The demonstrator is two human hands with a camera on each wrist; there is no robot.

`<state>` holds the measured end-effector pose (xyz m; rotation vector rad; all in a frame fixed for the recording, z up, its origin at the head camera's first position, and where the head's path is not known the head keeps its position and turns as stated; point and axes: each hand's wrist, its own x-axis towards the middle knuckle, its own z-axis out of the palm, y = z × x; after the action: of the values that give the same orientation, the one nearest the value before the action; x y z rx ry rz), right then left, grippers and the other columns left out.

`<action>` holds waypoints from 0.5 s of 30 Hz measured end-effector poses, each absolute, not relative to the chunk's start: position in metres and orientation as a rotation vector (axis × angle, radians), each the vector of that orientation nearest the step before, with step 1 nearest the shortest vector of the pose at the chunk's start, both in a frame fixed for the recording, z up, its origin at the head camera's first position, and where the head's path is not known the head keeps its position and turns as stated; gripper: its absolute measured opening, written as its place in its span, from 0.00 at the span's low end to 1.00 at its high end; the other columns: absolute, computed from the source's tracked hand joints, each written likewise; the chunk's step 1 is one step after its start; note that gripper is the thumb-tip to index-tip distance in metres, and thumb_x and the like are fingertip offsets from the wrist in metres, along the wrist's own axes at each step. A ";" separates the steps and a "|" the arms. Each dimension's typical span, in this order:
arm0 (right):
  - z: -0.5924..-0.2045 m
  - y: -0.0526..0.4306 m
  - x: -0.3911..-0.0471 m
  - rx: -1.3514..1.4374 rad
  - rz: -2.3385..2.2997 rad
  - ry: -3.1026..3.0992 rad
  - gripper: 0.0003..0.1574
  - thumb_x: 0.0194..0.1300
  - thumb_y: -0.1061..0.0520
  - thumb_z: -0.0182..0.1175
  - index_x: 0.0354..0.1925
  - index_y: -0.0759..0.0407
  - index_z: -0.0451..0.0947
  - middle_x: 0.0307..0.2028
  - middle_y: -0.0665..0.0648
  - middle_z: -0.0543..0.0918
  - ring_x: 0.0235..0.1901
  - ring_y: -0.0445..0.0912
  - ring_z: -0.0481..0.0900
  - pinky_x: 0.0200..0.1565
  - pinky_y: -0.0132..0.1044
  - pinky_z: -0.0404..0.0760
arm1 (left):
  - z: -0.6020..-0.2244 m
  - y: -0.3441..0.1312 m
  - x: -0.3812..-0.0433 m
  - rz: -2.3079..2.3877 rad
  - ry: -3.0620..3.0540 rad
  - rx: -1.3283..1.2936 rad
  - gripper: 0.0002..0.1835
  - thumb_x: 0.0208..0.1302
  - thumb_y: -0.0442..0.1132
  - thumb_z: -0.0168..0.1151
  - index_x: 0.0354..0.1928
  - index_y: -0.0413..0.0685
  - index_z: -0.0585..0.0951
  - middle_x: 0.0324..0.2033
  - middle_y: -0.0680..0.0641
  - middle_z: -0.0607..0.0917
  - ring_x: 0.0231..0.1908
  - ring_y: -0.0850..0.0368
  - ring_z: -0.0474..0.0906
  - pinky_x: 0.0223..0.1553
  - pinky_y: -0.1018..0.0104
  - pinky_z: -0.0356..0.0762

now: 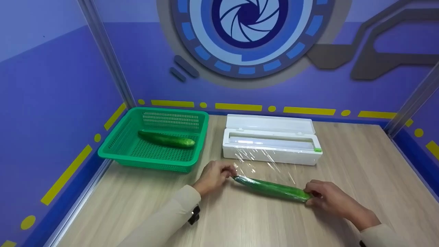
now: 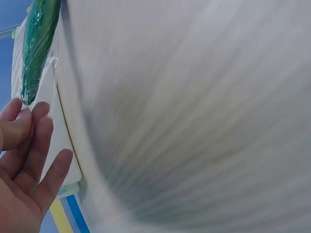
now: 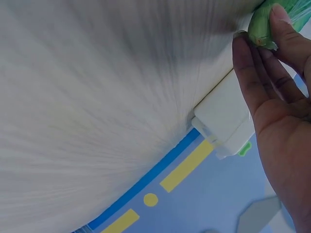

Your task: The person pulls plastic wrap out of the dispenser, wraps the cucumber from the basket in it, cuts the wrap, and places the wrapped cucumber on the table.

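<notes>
A cucumber (image 1: 271,189) lies slantwise in clear plastic wrap (image 1: 252,164), which stretches back to a white wrap dispenser (image 1: 267,155). My left hand (image 1: 213,175) pinches the wrap just past the cucumber's narrow left tip. In the left wrist view, thumb and fingers of that hand (image 2: 29,165) meet right below the wrapped tip, the other fingers spread. At the opposite end, my right hand (image 1: 329,196) holds the cucumber between thumb and fingers. The right wrist view shows the blunt cucumber end (image 3: 262,31) with film over it, the thumb lying against its side.
Left of the dispenser stands a green plastic basket (image 1: 151,163) with a second, bare cucumber (image 1: 166,140) inside. The dispenser's lid (image 1: 271,123) is raised at the back, and a green tab (image 1: 318,149) sits on its right end. Printed walls (image 1: 274,92) enclose the wooden table (image 1: 247,226).
</notes>
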<state>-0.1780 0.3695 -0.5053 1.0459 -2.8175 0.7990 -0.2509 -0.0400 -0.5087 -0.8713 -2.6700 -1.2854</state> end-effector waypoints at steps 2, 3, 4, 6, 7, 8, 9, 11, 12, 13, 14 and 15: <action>-0.505 0.370 -0.178 1.034 0.806 -2.831 0.14 0.62 0.57 0.77 0.39 0.48 0.80 0.35 0.41 0.76 0.34 0.35 0.72 0.34 0.34 0.75 | -0.512 -0.038 -0.252 -1.255 -2.653 -0.883 0.14 0.62 0.18 0.64 0.33 0.45 0.90 0.30 0.53 0.90 0.32 0.63 0.81 0.37 0.68 0.79; -0.505 0.370 -0.178 1.025 0.808 -2.844 0.15 0.62 0.58 0.78 0.39 0.48 0.80 0.35 0.41 0.76 0.35 0.36 0.72 0.35 0.35 0.75 | -0.514 -0.038 -0.252 -1.226 -2.634 -0.900 0.14 0.62 0.18 0.65 0.33 0.44 0.91 0.31 0.53 0.90 0.33 0.62 0.83 0.39 0.67 0.80; -0.505 0.370 -0.178 1.011 0.811 -2.862 0.15 0.62 0.58 0.78 0.40 0.48 0.80 0.36 0.40 0.77 0.35 0.36 0.73 0.35 0.35 0.76 | -0.515 -0.038 -0.251 -1.196 -2.617 -0.917 0.14 0.62 0.18 0.65 0.33 0.44 0.91 0.31 0.53 0.90 0.34 0.61 0.84 0.40 0.66 0.81; -0.504 0.369 -0.178 0.989 0.824 -2.903 0.15 0.62 0.58 0.77 0.41 0.48 0.80 0.37 0.40 0.77 0.36 0.37 0.74 0.36 0.36 0.77 | -0.521 -0.038 -0.249 -1.133 -2.574 -0.974 0.15 0.59 0.17 0.65 0.31 0.43 0.91 0.31 0.51 0.90 0.35 0.59 0.85 0.41 0.65 0.82; -0.504 0.369 -0.178 0.981 0.831 -2.922 0.14 0.63 0.58 0.77 0.41 0.49 0.80 0.37 0.41 0.77 0.36 0.37 0.74 0.37 0.36 0.77 | -0.523 -0.038 -0.248 -1.088 -2.559 -1.012 0.15 0.58 0.16 0.65 0.30 0.43 0.91 0.30 0.50 0.90 0.35 0.58 0.85 0.41 0.65 0.82; -0.504 0.368 -0.178 0.980 0.836 -2.935 0.14 0.63 0.58 0.77 0.41 0.49 0.81 0.37 0.41 0.78 0.36 0.37 0.74 0.37 0.37 0.78 | -0.525 -0.038 -0.246 -1.041 -2.544 -1.054 0.15 0.57 0.16 0.65 0.30 0.42 0.91 0.30 0.50 0.89 0.35 0.57 0.85 0.41 0.65 0.83; -0.504 0.368 -0.178 0.977 0.841 -2.946 0.14 0.63 0.58 0.77 0.41 0.49 0.81 0.38 0.41 0.78 0.36 0.37 0.74 0.37 0.37 0.78 | -0.526 -0.038 -0.244 -1.011 -2.533 -1.094 0.15 0.56 0.16 0.65 0.29 0.42 0.91 0.30 0.49 0.88 0.35 0.56 0.85 0.41 0.66 0.83; -0.503 0.367 -0.179 0.977 0.841 -2.952 0.14 0.63 0.58 0.77 0.41 0.50 0.81 0.37 0.41 0.78 0.36 0.37 0.74 0.37 0.37 0.78 | -0.527 -0.039 -0.242 -0.979 -2.524 -1.154 0.14 0.56 0.15 0.64 0.29 0.41 0.90 0.30 0.49 0.87 0.34 0.55 0.84 0.40 0.67 0.82; -0.503 0.367 -0.180 0.977 0.840 -2.953 0.14 0.63 0.59 0.77 0.41 0.50 0.81 0.37 0.41 0.78 0.36 0.37 0.74 0.37 0.37 0.78 | -0.526 -0.039 -0.241 -0.954 -2.524 -1.174 0.14 0.56 0.16 0.65 0.29 0.41 0.91 0.31 0.48 0.86 0.34 0.55 0.85 0.40 0.67 0.82; -0.503 0.367 -0.180 0.973 0.839 -2.954 0.14 0.63 0.59 0.77 0.40 0.50 0.81 0.37 0.41 0.78 0.36 0.37 0.74 0.37 0.37 0.78 | -0.525 -0.039 -0.241 -0.941 -2.531 -1.187 0.14 0.57 0.16 0.65 0.30 0.40 0.91 0.32 0.48 0.86 0.35 0.55 0.85 0.42 0.67 0.82; -0.502 0.367 -0.181 0.968 0.840 -2.956 0.14 0.62 0.59 0.77 0.40 0.49 0.81 0.37 0.41 0.78 0.36 0.37 0.74 0.37 0.37 0.78 | -0.524 -0.039 -0.240 -0.935 -2.536 -1.197 0.14 0.58 0.16 0.64 0.31 0.40 0.91 0.33 0.48 0.86 0.37 0.55 0.85 0.43 0.67 0.82; -0.502 0.367 -0.181 0.962 0.838 -2.958 0.14 0.62 0.59 0.77 0.40 0.49 0.81 0.37 0.41 0.77 0.36 0.37 0.73 0.37 0.36 0.77 | -0.522 -0.040 -0.240 -0.926 -2.547 -1.203 0.14 0.60 0.17 0.64 0.33 0.40 0.92 0.34 0.48 0.86 0.38 0.55 0.85 0.45 0.66 0.82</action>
<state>-0.1808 0.3665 -0.5023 0.9620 -2.9581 0.8381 -0.2401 -0.0398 -0.5221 -1.2025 -2.5466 -0.9264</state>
